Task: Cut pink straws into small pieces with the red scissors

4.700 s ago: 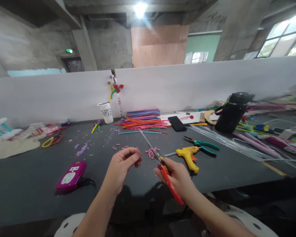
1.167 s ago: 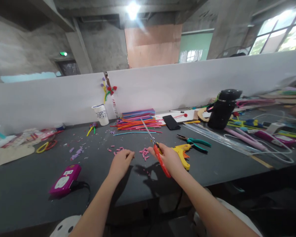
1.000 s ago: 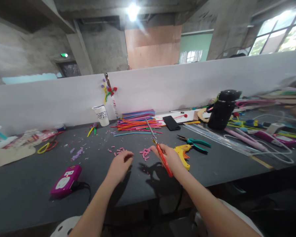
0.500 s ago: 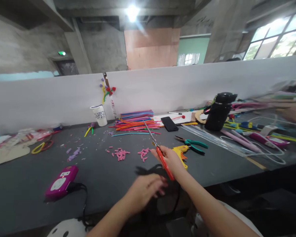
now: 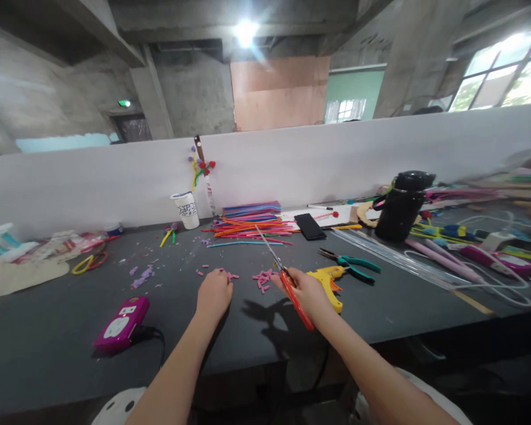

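Observation:
My right hand (image 5: 307, 289) grips scissors (image 5: 297, 300) by their red handles, the blades pointing up and to the left over the dark table. My left hand (image 5: 215, 292) is down on the left pile of short pink pieces (image 5: 233, 276), fingers curled; what lies under the fingertips is hidden. A second small heap of pink pieces (image 5: 262, 280) lies between the two hands, just left of the scissors. Beside my right hand rests a yellow glue gun (image 5: 327, 276), partly covered by it. Teal-handled pliers (image 5: 356, 264) lie just beyond the glue gun.
Colourful pipe cleaners (image 5: 248, 221) are stacked at the back, with a phone (image 5: 310, 226) beside them. A white cup (image 5: 186, 211) and a black flask (image 5: 402, 206) stand near the partition. A magenta device (image 5: 123, 324) with a cable and purple scraps (image 5: 142, 277) lie left.
My left hand has moved up and left from beside the scissors onto the left pink pile, covering much of it. My right hand still holds the scissors. The view has shifted slightly.

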Action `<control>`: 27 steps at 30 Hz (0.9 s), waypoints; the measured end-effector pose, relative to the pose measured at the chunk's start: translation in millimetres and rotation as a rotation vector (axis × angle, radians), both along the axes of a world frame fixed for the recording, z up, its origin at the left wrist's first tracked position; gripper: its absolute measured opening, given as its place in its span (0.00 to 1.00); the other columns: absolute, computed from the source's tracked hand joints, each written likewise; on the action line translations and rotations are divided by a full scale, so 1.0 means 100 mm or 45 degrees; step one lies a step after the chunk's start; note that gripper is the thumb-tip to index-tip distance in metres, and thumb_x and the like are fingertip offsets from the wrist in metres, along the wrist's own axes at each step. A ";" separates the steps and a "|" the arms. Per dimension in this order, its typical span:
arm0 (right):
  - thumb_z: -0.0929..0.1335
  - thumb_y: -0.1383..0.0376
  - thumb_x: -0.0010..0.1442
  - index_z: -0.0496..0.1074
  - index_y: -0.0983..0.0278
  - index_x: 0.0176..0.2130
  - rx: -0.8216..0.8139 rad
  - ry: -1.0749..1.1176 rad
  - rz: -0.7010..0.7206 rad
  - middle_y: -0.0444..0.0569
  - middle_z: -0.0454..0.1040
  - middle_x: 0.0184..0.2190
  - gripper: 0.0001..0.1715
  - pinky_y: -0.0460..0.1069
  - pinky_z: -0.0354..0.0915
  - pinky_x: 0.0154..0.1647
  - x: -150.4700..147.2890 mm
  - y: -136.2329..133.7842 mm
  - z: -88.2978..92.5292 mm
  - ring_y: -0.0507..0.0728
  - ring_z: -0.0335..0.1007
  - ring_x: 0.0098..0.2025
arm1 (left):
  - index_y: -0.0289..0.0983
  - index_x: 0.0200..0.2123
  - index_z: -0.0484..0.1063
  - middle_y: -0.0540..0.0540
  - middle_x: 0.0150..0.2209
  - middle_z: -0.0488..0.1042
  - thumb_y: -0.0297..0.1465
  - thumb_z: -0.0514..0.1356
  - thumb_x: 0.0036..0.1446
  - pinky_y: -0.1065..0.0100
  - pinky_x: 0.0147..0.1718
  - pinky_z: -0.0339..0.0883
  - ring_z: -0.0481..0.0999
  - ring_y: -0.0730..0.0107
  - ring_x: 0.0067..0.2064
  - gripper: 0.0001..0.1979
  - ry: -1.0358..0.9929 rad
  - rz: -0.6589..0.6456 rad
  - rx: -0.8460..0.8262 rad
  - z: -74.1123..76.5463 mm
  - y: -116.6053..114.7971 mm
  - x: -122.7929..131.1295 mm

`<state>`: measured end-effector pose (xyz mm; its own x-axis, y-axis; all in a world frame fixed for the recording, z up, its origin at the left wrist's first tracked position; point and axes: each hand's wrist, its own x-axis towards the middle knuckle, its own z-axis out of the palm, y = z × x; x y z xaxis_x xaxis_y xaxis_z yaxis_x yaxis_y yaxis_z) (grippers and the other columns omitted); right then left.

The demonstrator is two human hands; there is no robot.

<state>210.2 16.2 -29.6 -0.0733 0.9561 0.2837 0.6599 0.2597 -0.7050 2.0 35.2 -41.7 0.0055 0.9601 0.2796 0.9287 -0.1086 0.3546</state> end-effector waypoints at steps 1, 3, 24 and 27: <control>0.61 0.52 0.49 0.63 0.62 0.23 -0.004 0.007 0.003 0.42 0.63 0.17 0.16 0.44 0.48 0.21 0.01 0.00 0.00 0.50 0.55 0.19 | 0.35 0.24 0.68 0.41 0.30 0.69 0.25 0.52 0.47 0.63 0.39 0.57 0.67 0.62 0.38 0.06 -0.008 0.003 0.003 -0.02 0.00 0.03; 0.62 0.52 0.48 0.64 0.62 0.23 -0.015 0.034 0.012 0.42 0.63 0.17 0.16 0.44 0.49 0.21 0.02 0.00 0.00 0.50 0.55 0.20 | 0.34 0.25 0.68 0.39 0.31 0.69 0.24 0.51 0.47 0.61 0.40 0.56 0.67 0.60 0.39 0.07 -0.041 0.006 0.006 -0.04 0.00 0.06; 0.62 0.59 0.48 0.61 0.64 0.26 -0.430 0.740 0.315 0.34 0.56 0.09 0.09 0.40 0.51 0.09 -0.34 -0.32 0.18 0.45 0.51 0.09 | 0.33 0.26 0.65 0.52 0.20 0.67 0.32 0.57 0.46 0.75 0.21 0.55 0.64 0.79 0.20 0.07 -1.746 -0.395 -0.619 0.24 -0.67 0.49; 0.62 0.60 0.48 0.60 0.63 0.27 -0.409 0.718 0.274 0.34 0.56 0.10 0.09 0.40 0.51 0.08 -0.33 -0.31 0.13 0.45 0.50 0.09 | 0.33 0.26 0.65 0.51 0.19 0.68 0.32 0.58 0.45 0.75 0.21 0.56 0.65 0.78 0.20 0.07 -1.724 -0.380 -0.592 0.22 -0.66 0.52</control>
